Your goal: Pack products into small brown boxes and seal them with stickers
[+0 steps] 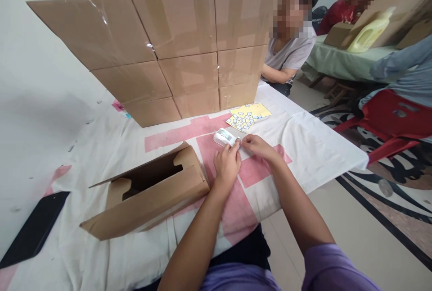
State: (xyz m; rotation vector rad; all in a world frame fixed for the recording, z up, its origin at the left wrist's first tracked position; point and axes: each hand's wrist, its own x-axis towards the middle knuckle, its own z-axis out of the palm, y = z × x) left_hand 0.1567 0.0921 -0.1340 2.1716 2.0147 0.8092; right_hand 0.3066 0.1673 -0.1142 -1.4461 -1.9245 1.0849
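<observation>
A small white object with a grey-green printed patch (222,136), whose kind I cannot make out, lies on the pink-and-white cloth. My left hand (227,162) is at its near end, fingers closed and bent over it. Close beside, my right hand (259,146) is pinched, its fingertips meeting those of the left; whatever is between them is too small to name. Just beyond lie a yellow sheet (232,122) dotted with several small white pieces and another yellow sheet (261,110) partly under it.
An open cardboard box (162,210) lies left of my forearms. Taped cardboard boxes (189,25) form a wall at the back. A black flat object (37,228) rests far left. Across the table sits a person (293,47); a red chair (398,124) stands right.
</observation>
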